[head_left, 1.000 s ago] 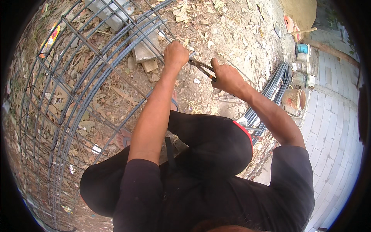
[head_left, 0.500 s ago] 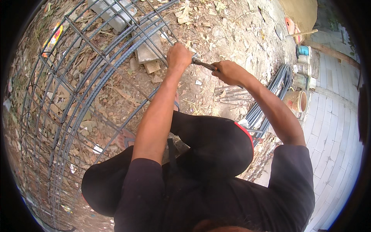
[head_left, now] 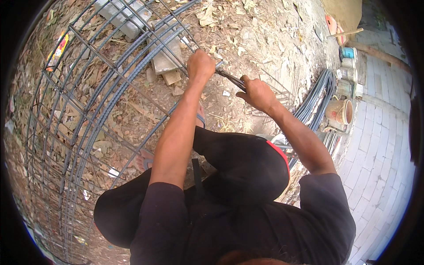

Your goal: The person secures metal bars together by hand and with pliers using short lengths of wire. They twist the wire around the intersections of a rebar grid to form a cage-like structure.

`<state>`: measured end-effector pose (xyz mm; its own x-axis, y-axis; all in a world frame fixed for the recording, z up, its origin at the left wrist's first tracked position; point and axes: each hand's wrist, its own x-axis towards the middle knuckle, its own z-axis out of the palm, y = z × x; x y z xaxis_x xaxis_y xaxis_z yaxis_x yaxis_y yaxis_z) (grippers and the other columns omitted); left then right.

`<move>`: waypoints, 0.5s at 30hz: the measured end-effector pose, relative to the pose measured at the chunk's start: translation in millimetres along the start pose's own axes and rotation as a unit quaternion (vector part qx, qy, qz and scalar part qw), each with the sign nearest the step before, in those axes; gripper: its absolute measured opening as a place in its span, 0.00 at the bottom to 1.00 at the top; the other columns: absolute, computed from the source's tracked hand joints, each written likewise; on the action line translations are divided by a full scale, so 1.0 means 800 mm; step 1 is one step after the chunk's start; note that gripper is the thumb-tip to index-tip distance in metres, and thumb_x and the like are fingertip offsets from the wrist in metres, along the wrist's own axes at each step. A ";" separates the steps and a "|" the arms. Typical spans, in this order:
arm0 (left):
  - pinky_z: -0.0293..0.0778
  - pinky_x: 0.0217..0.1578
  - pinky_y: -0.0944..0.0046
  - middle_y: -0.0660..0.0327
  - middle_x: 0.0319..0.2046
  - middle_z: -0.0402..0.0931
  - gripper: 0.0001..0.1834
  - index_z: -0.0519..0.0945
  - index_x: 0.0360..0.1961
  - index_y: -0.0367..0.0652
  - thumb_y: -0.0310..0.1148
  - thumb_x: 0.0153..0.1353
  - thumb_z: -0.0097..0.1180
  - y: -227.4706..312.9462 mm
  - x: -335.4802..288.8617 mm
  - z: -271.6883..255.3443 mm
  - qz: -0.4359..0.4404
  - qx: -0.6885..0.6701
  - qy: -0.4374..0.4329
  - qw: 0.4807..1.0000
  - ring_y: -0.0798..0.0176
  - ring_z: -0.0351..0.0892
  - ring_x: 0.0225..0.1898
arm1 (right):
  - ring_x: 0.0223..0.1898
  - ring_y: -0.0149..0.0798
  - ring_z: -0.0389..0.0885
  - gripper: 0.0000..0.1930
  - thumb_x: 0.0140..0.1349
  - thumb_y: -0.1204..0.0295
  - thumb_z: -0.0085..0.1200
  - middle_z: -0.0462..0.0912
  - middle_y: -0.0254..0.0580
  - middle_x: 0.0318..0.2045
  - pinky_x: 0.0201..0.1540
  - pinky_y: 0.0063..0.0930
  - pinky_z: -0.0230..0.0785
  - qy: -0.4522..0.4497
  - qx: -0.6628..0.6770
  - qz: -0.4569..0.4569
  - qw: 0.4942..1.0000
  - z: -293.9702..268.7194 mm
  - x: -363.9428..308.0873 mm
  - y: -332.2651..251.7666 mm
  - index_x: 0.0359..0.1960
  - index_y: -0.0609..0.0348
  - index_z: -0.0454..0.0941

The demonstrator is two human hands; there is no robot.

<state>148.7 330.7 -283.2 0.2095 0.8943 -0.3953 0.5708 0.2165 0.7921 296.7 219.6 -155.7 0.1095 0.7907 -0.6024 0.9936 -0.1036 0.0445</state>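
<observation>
My left hand (head_left: 201,67) is closed in a fist at the near end of a rebar cage (head_left: 118,66), where the steel bars run into it. A short bar end pokes out on the fist's right side. My right hand (head_left: 258,93) is wrapped round the handles of dark metal pincers (head_left: 232,79). Their jaws point up-left and sit right beside the left fist. What the jaws touch is too small to tell. Several ribbed bars of the cage curve away down the left side.
Concrete blocks (head_left: 167,59) lie under the cage on leaf-strewn ground. To the right are a bundle of dark rods (head_left: 316,97), a bucket (head_left: 339,111) and several paint cans (head_left: 348,73), beside a pale block wall (head_left: 375,145). My bent knee (head_left: 247,168) is below my hands.
My right hand has shifted slightly down and left, and the pincers slope more steeply, their handles showing farther apart. My left fist stays at the bars.
</observation>
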 end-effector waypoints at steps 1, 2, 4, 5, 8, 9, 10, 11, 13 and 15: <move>0.80 0.48 0.44 0.32 0.37 0.83 0.12 0.84 0.35 0.26 0.28 0.58 0.58 0.000 0.000 -0.001 0.003 0.000 -0.007 1.000 0.33 0.86 0.43 | 0.37 0.64 0.85 0.17 0.69 0.65 0.56 0.84 0.62 0.31 0.41 0.57 0.76 -0.012 -0.011 -0.015 1.000 -0.004 0.003 0.002 0.51 0.66 0.72; 0.80 0.49 0.44 0.32 0.37 0.83 0.12 0.84 0.35 0.26 0.28 0.58 0.58 0.000 0.000 -0.001 0.008 0.002 -0.010 1.000 0.33 0.85 0.44 | 0.37 0.64 0.85 0.16 0.68 0.68 0.56 0.84 0.62 0.31 0.41 0.56 0.77 -0.020 -0.033 -0.026 0.999 -0.011 0.006 0.003 0.51 0.67 0.71; 0.80 0.49 0.45 0.31 0.37 0.83 0.13 0.84 0.35 0.26 0.29 0.58 0.57 0.000 0.000 -0.003 0.006 -0.003 -0.008 1.000 0.33 0.85 0.44 | 0.37 0.63 0.85 0.15 0.67 0.71 0.54 0.84 0.61 0.31 0.40 0.57 0.77 -0.018 -0.065 -0.040 0.997 -0.028 0.008 0.003 0.51 0.67 0.71; 0.80 0.49 0.45 0.31 0.37 0.83 0.13 0.84 0.35 0.26 0.29 0.58 0.57 0.000 0.000 -0.004 0.003 -0.006 -0.017 1.000 0.33 0.85 0.44 | 0.36 0.63 0.86 0.14 0.67 0.74 0.51 0.84 0.60 0.30 0.40 0.57 0.77 -0.010 -0.106 -0.050 0.993 -0.036 0.007 0.002 0.51 0.68 0.71; 0.80 0.48 0.44 0.32 0.37 0.83 0.14 0.84 0.35 0.27 0.31 0.58 0.57 0.001 0.000 -0.007 0.020 -0.013 -0.003 1.000 0.33 0.85 0.44 | 0.42 0.52 0.84 0.14 0.65 0.78 0.49 0.83 0.53 0.37 0.47 0.46 0.76 0.078 -0.215 -0.136 0.964 -0.058 -0.001 0.003 0.52 0.67 0.72; 0.80 0.48 0.44 0.32 0.37 0.83 0.14 0.84 0.35 0.27 0.31 0.58 0.57 0.001 0.000 -0.007 0.018 -0.015 -0.001 1.000 0.33 0.85 0.44 | 0.44 0.47 0.83 0.15 0.65 0.78 0.49 0.82 0.50 0.39 0.50 0.42 0.75 0.133 -0.274 -0.196 0.932 -0.061 -0.003 0.002 0.53 0.67 0.72; 0.80 0.48 0.44 0.32 0.37 0.83 0.14 0.84 0.35 0.27 0.30 0.58 0.57 0.001 -0.001 -0.007 0.018 -0.010 -0.006 1.000 0.33 0.85 0.44 | 0.48 0.40 0.79 0.19 0.64 0.76 0.51 0.80 0.46 0.42 0.57 0.35 0.70 0.113 -0.317 -0.174 0.926 -0.065 -0.005 0.003 0.57 0.68 0.73; 0.80 0.48 0.44 0.32 0.37 0.83 0.13 0.84 0.34 0.27 0.30 0.58 0.57 0.001 -0.001 -0.006 0.025 -0.006 -0.008 1.000 0.33 0.85 0.43 | 0.48 0.40 0.79 0.19 0.64 0.76 0.51 0.80 0.46 0.42 0.57 0.35 0.70 0.125 -0.311 -0.191 0.923 -0.067 -0.005 0.002 0.57 0.68 0.73; 0.80 0.47 0.43 0.32 0.36 0.83 0.13 0.84 0.34 0.27 0.30 0.58 0.57 0.001 -0.001 -0.005 0.024 -0.002 0.001 1.000 0.33 0.85 0.43 | 0.46 0.40 0.80 0.20 0.65 0.74 0.51 0.81 0.47 0.42 0.55 0.37 0.72 0.168 -0.387 -0.217 0.880 -0.071 -0.002 0.000 0.57 0.71 0.73; 0.80 0.47 0.43 0.33 0.36 0.83 0.13 0.84 0.34 0.27 0.30 0.59 0.57 0.001 -0.001 -0.005 0.028 0.000 0.014 1.000 0.34 0.86 0.42 | 0.46 0.41 0.81 0.28 0.69 0.73 0.47 0.81 0.47 0.47 0.51 0.38 0.76 0.088 -0.419 -0.190 0.883 -0.077 0.006 -0.003 0.70 0.71 0.64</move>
<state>145.7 331.4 -280.7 0.2181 0.9156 -0.3379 0.5591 0.1666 0.8122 296.8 260.8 -109.1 -0.3076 0.7618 -0.5701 0.6221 0.6144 0.4853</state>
